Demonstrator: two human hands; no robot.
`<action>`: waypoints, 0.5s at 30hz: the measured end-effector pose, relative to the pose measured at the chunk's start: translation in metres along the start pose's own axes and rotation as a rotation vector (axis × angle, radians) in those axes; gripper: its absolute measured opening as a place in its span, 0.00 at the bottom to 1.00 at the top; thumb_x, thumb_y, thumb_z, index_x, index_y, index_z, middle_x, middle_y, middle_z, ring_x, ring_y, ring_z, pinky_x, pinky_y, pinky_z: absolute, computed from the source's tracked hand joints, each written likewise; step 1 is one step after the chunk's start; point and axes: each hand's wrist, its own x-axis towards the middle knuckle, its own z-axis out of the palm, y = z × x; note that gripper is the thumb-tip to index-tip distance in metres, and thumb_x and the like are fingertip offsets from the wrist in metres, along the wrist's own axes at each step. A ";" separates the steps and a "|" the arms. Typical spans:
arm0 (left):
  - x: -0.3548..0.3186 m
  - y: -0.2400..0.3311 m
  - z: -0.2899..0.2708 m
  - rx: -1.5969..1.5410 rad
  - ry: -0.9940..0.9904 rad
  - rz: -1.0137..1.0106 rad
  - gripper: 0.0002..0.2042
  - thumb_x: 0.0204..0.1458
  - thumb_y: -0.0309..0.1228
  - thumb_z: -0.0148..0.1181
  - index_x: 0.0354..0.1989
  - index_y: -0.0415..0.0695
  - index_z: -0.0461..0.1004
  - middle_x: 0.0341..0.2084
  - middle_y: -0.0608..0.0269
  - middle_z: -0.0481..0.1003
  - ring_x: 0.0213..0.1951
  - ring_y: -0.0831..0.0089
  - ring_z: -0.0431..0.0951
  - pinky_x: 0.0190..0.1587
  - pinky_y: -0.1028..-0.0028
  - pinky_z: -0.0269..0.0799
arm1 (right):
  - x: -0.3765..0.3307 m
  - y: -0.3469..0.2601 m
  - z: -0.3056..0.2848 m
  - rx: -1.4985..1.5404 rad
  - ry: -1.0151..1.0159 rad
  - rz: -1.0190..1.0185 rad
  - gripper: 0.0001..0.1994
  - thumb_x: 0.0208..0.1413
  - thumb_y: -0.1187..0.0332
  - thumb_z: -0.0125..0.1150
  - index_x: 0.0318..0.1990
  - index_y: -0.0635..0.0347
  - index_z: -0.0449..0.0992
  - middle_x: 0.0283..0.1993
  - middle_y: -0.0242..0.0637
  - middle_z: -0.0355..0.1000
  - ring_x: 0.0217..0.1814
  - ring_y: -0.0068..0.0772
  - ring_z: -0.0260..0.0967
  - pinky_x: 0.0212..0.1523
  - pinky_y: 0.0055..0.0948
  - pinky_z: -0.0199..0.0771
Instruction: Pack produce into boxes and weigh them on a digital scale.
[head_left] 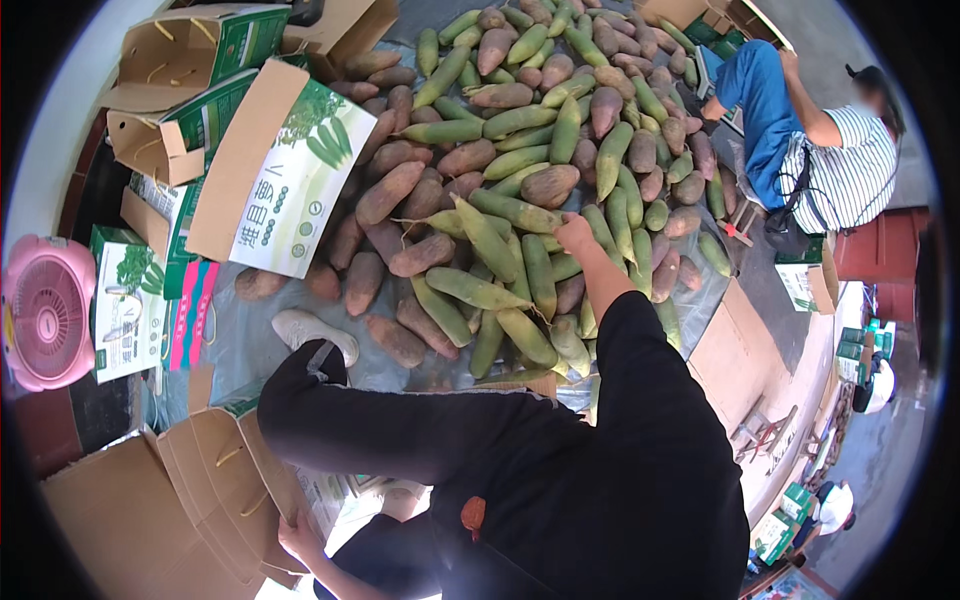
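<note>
A large heap of long green radishes (485, 238) and stout reddish-brown roots (390, 190) spreads in front of me. My right hand (575, 235) reaches into the heap, its fingers closed at the end of a green radish (515, 210) that lies among the others. Down at the lower left, my left hand (299, 538) grips the edge of an open cardboard box (215, 490) beside my leg. Part of that hand's grip is hidden by the cardboard.
Printed cartons (290, 170) stand along the left, near a pink fan (50, 312). Plastic sheeting (265, 345) lies under the heap. At the far right a person in a striped top (840, 170) sits by it. Flat cardboard (735, 340) lies on the right.
</note>
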 end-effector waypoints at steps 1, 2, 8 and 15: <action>0.000 0.000 0.000 0.006 -0.002 -0.012 0.14 0.42 0.28 0.58 0.37 0.32 0.74 0.30 0.43 0.76 0.35 0.49 0.77 0.39 0.59 0.69 | 0.001 -0.002 0.002 -0.007 -0.012 -0.002 0.22 0.49 0.70 0.59 0.54 0.60 0.68 0.39 0.42 0.74 0.32 0.32 0.73 0.23 0.31 0.73; 0.002 0.001 0.000 -0.048 -0.005 -0.002 0.14 0.42 0.27 0.57 0.37 0.32 0.74 0.30 0.43 0.76 0.35 0.50 0.77 0.39 0.59 0.69 | 0.002 -0.003 0.003 0.037 -0.017 0.030 0.22 0.49 0.69 0.59 0.54 0.60 0.68 0.39 0.42 0.74 0.32 0.33 0.73 0.23 0.32 0.73; 0.003 -0.001 0.001 -0.077 -0.017 -0.041 0.13 0.43 0.25 0.57 0.38 0.32 0.74 0.30 0.44 0.77 0.35 0.52 0.78 0.39 0.62 0.70 | 0.005 -0.002 -0.001 -0.315 0.124 -0.158 0.21 0.49 0.63 0.59 0.52 0.60 0.70 0.42 0.48 0.73 0.43 0.46 0.71 0.43 0.38 0.72; 0.003 0.006 0.001 -0.144 -0.017 -0.053 0.12 0.43 0.24 0.56 0.38 0.34 0.74 0.30 0.47 0.77 0.34 0.56 0.79 0.38 0.65 0.71 | -0.034 -0.086 0.000 -0.183 0.049 -0.356 0.17 0.47 0.59 0.58 0.44 0.54 0.75 0.46 0.49 0.72 0.48 0.48 0.69 0.50 0.40 0.68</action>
